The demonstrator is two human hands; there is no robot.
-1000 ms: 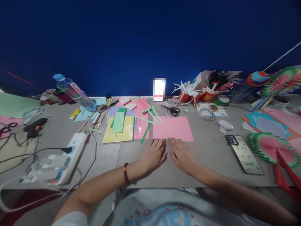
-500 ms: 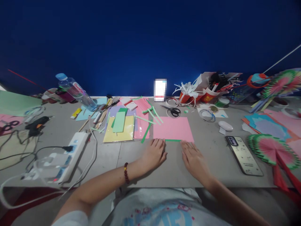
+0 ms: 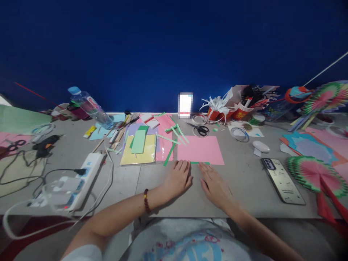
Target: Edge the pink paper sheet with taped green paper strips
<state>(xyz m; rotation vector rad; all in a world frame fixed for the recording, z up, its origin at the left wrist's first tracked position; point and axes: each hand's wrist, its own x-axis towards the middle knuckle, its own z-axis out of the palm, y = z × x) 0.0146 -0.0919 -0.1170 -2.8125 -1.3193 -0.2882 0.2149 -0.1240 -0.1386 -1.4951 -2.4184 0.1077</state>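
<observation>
Far left: power strip (image 3: 81, 177) with a plug in it, cables trailing off the grey table (image 3: 244, 188).

Left of centre: yellow sheet (image 3: 141, 156) with a green card (image 3: 138, 141) lying on it.

Centre: pink sheet (image 3: 200, 149) flat on the table, a thin green strip (image 3: 199, 163) along its near edge.

Left hand (image 3: 178, 177): palm down, fingers stretched out and close together, tips on the near left corner of the pink sheet, just left of the strip. Nothing gripped. Bead bracelet (image 3: 146, 200) on the wrist.

Right hand (image 3: 214, 185): palm down, fingers straight and slightly spread, tips reaching the strip's right part at the sheet's edge. Nothing gripped. A narrow gap separates the two hands.

Beyond the sheet: scissors (image 3: 201, 129).

Right: phone (image 3: 282, 180) lying flat, then a folded paper fan (image 3: 312, 172).
</observation>
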